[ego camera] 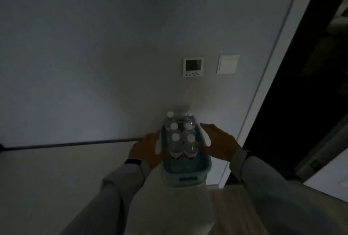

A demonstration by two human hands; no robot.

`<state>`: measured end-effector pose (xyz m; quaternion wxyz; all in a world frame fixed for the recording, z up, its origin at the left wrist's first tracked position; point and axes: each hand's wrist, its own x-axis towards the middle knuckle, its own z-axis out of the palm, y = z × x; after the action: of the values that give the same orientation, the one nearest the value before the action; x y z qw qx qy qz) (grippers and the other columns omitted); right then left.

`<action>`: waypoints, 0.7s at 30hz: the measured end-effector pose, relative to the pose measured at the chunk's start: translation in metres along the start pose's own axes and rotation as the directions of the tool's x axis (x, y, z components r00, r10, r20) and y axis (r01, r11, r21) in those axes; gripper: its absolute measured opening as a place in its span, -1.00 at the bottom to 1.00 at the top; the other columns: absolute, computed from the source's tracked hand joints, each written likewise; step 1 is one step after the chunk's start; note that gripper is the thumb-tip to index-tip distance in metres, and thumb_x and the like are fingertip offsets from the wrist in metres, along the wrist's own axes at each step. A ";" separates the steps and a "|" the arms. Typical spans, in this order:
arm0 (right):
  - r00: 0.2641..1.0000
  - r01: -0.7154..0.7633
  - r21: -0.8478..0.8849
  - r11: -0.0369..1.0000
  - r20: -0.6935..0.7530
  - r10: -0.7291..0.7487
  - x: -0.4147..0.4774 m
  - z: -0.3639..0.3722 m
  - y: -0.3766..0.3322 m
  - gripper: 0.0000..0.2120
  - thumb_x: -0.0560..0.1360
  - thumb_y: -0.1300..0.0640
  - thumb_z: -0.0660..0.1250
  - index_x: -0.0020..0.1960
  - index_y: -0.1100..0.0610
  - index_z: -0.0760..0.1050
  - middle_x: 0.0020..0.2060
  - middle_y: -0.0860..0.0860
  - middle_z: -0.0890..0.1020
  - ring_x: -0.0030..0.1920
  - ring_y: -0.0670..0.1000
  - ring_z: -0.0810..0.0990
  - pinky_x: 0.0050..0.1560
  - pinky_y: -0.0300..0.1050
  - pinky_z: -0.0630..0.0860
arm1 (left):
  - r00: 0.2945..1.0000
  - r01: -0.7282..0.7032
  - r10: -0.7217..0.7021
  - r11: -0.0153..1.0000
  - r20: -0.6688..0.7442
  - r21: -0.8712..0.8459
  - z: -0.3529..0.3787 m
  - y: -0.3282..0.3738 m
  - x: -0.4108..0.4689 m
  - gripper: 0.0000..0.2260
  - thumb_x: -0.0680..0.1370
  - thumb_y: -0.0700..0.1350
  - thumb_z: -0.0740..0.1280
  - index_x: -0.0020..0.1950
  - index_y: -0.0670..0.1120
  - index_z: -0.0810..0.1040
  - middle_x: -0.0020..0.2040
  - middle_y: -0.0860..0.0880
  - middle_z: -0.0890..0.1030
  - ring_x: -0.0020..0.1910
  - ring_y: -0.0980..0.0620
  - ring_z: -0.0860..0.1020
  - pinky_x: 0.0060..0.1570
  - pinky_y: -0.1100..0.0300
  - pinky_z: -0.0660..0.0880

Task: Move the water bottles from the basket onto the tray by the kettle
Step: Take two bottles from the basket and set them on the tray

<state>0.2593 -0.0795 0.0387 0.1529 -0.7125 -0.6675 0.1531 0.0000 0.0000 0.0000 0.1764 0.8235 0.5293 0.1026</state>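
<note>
A pale blue plastic basket (188,175) stands on a white surface against the wall, in dim light. Several clear water bottles (176,146) with white caps and red labels stand upright inside it in two rows. My left hand (146,149) lies against the basket's left side, fingers spread. My right hand (219,143) rests at the basket's right side, fingers stretched out. Neither hand holds a bottle. No tray or kettle is in view.
A white countertop (56,169) runs to the left, meeting the wall. On the wall above hang a thermostat panel (193,66) and a light switch (227,64). A dark doorway (301,103) opens at the right. Wooden floor (231,212) shows below the basket.
</note>
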 end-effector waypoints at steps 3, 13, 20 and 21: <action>0.995 -0.043 0.058 0.997 0.088 0.038 0.014 0.026 0.016 -0.24 0.45 -0.33 0.29 0.53 -0.10 0.09 0.45 0.03 0.35 0.35 0.14 0.46 0.31 0.11 0.46 | 0.994 0.077 -0.074 0.996 0.085 -0.036 0.028 0.001 0.014 -0.29 0.50 0.26 0.27 0.56 0.10 0.07 0.55 -0.05 0.26 0.48 -0.11 0.29 0.44 -0.04 0.29; 0.987 -0.093 0.318 0.943 0.157 0.044 0.052 0.102 0.052 -0.23 0.39 -0.35 0.36 0.48 -0.27 0.07 0.45 -0.01 0.36 0.32 0.20 0.50 0.29 0.20 0.50 | 0.954 0.253 -0.184 0.917 0.236 -0.308 0.096 0.018 0.061 -0.24 0.38 0.32 0.37 0.49 0.20 0.15 0.46 -0.06 0.42 0.37 -0.16 0.44 0.31 -0.13 0.45; 0.995 -0.080 0.456 0.886 0.082 0.048 0.061 0.122 0.060 -0.24 0.44 -0.25 0.40 0.52 -0.13 0.14 0.40 0.04 0.45 0.33 0.15 0.50 0.35 0.07 0.47 | 0.956 0.291 -0.246 0.843 0.158 -0.453 0.113 0.020 0.071 -0.34 0.38 0.22 0.46 0.40 0.12 0.29 0.37 -0.06 0.51 0.30 -0.15 0.51 0.26 -0.04 0.48; 0.997 -0.070 0.465 0.882 0.070 0.042 0.061 0.124 0.061 -0.27 0.45 -0.21 0.41 0.51 -0.10 0.19 0.39 0.04 0.47 0.33 0.13 0.50 0.34 -0.02 0.45 | 0.955 0.296 -0.256 0.828 0.149 -0.476 0.114 0.021 0.071 -0.36 0.38 0.21 0.46 0.39 0.12 0.30 0.36 -0.07 0.52 0.29 -0.15 0.51 0.26 -0.03 0.48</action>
<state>0.2658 -0.0203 -0.1002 0.2963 -0.6690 -0.5942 0.3341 0.0879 0.0358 -0.0968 0.4142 0.6691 0.5916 0.1752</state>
